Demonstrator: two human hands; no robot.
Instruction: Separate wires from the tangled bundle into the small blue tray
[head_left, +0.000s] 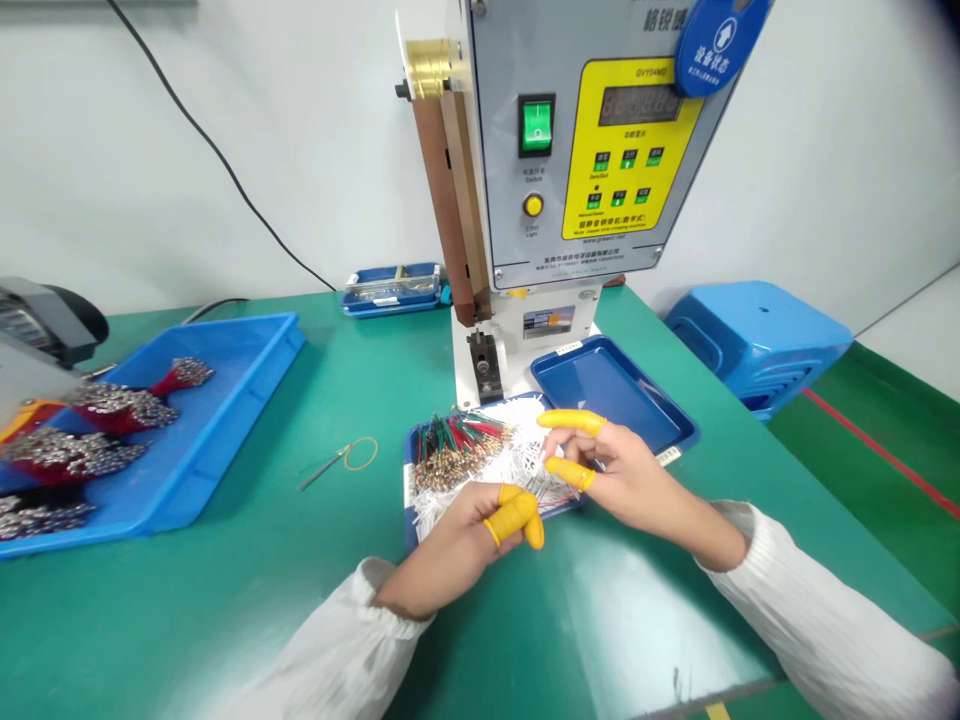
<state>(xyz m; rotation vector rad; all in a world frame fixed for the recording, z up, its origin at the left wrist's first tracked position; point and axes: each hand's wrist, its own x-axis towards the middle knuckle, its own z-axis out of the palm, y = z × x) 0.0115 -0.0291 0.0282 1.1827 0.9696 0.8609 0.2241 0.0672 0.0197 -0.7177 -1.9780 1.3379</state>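
Observation:
A blue tray (409, 481) holds a bunch of red and green wires (457, 435) with brassy ends, beside many white strips (517, 455). My left hand (480, 530), with yellow finger cots, is at the tray's front edge; its thumb and fingers are pressed together, and what they pinch, if anything, is too small to make out. Over the tray's right side is my right hand (600, 460), also in yellow finger cots, with thumb and index finger apart. Thin wire ends lie in the tray below the right hand.
Behind the tray stands a crimping machine (555, 230). A flat blue tray (615, 390) lies to its right, a large blue bin (225, 400) with wire bundles at left. Tweezers (322, 468) and a yellow ring (361, 454) lie between. A blue stool (757, 330) stands beyond the table.

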